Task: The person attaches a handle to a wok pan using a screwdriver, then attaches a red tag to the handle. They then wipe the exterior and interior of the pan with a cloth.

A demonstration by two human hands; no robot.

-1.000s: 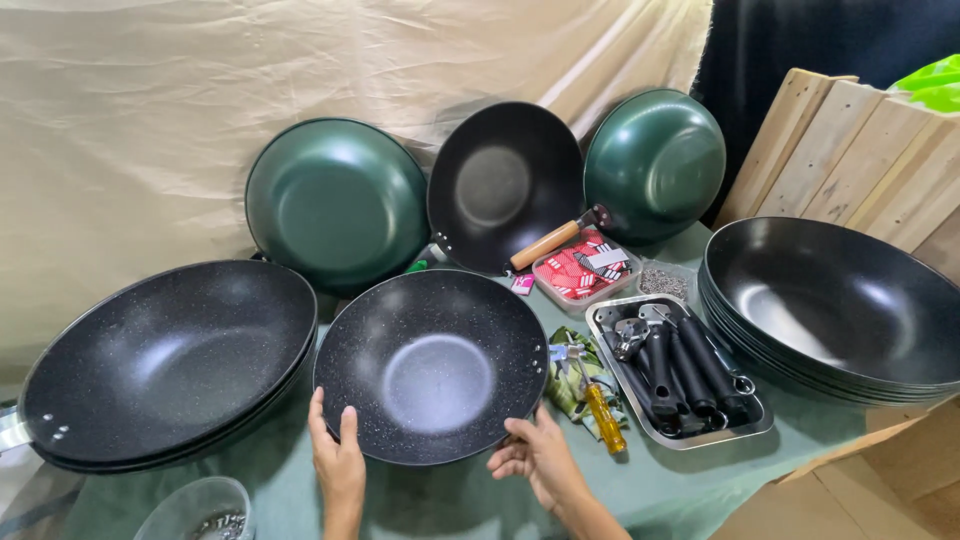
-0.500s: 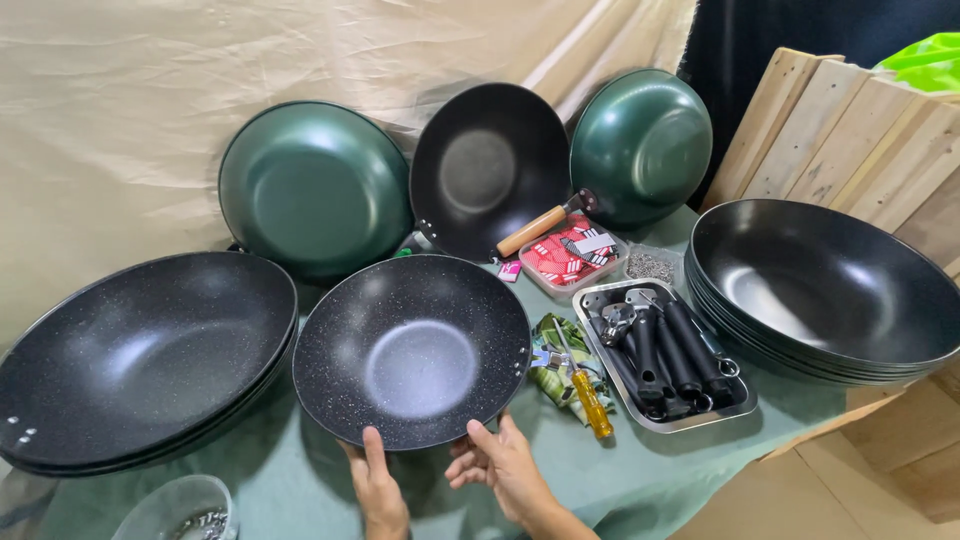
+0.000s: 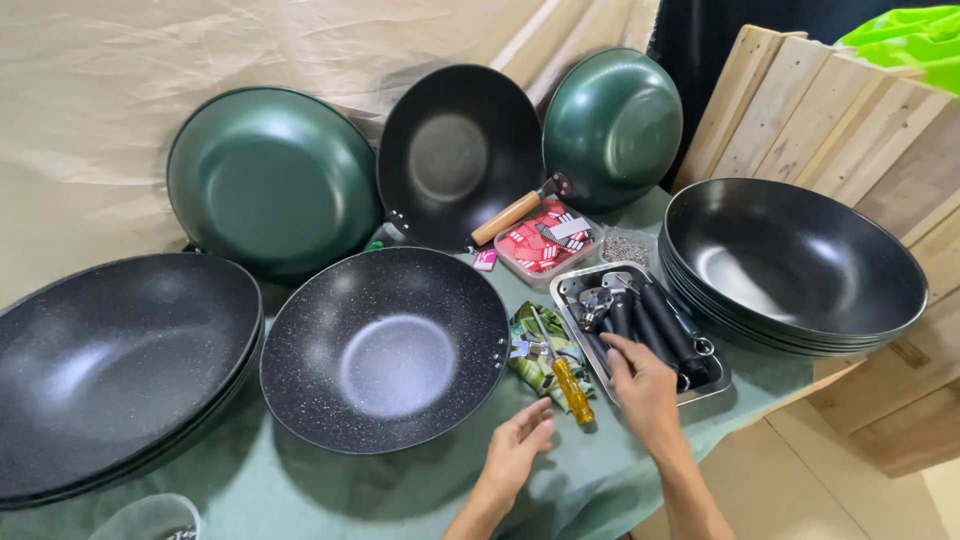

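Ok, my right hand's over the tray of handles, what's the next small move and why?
Probably close the right hand on one black handle and lift it out: the fingertips already rest among the handles in the tray. The left hand lies open and empty on the cloth by the speckled wok, which shows no handle.

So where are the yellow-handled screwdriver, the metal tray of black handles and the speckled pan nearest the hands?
Yellow-handled screwdriver (image 3: 572,389), head view, on the middle of its yellow handle.
Metal tray (image 3: 572,285), head view, on its bare far-left rim.
Speckled pan (image 3: 385,350), head view, on its shiny inner bottom.
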